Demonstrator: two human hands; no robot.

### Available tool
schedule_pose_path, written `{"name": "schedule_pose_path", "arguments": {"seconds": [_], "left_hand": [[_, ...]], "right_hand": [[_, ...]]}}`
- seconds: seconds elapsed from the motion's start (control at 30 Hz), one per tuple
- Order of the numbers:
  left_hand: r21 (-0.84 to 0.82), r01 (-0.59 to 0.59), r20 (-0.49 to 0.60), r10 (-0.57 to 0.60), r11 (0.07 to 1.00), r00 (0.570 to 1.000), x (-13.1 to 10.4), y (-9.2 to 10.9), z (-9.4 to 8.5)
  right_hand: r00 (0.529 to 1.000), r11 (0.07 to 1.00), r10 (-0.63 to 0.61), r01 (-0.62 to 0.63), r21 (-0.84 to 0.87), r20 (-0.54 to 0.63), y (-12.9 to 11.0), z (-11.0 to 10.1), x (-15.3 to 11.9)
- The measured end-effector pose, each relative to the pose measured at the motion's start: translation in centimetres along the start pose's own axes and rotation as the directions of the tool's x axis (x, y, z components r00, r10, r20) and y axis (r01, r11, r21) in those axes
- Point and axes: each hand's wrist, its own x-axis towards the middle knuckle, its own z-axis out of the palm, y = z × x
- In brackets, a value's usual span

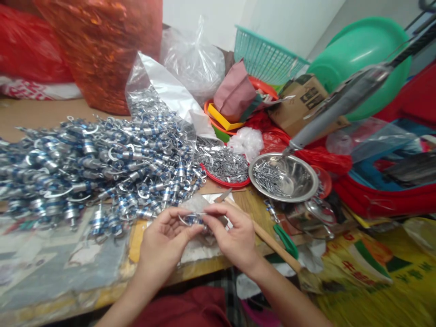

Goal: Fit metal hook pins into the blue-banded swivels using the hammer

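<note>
Between my fingertips, at the front of the table, is a small silver-and-blue metal part with a pale curved piece. My left hand has its fingers curled round the left end of this part. Thumb and fingers of my right hand pinch its right end. What exactly the right fingertips press on is too small to tell. Just to the left and behind my hands lies a large heap of similar silver-and-blue metal parts, many with rings and curved pieces.
A red tray and a steel bowl hold small metal pins. A grey-handled tool slants over the bowl. A wooden-handled brush lies right of my hands, beside a green loop. Filled bags stand behind.
</note>
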Motion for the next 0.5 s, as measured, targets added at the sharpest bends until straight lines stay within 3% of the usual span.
{"name": "schedule_pose_path", "arguments": {"seconds": [0.33,0.43,0.5], "left_hand": [[0.084,0.118,-0.013,-0.118,0.989,0.993,-0.4,0.7,-0.2],[0.078,0.054,0.01,-0.055,0.995,0.998,-0.2,0.4,-0.4],[0.09,-0.071,0.025,0.069,0.993,0.997,-0.2,0.3,-0.6]], "right_hand": [[0.979,0.978,-0.206,0.206,0.017,0.006,0.7,0.2,-0.6],[0.95,0.95,-0.309,0.305,0.07,0.05,1.0,-0.2,-0.5],[0.929,0.93,-0.363,0.357,0.088,0.072,1.1,-0.5,-0.5]]}}
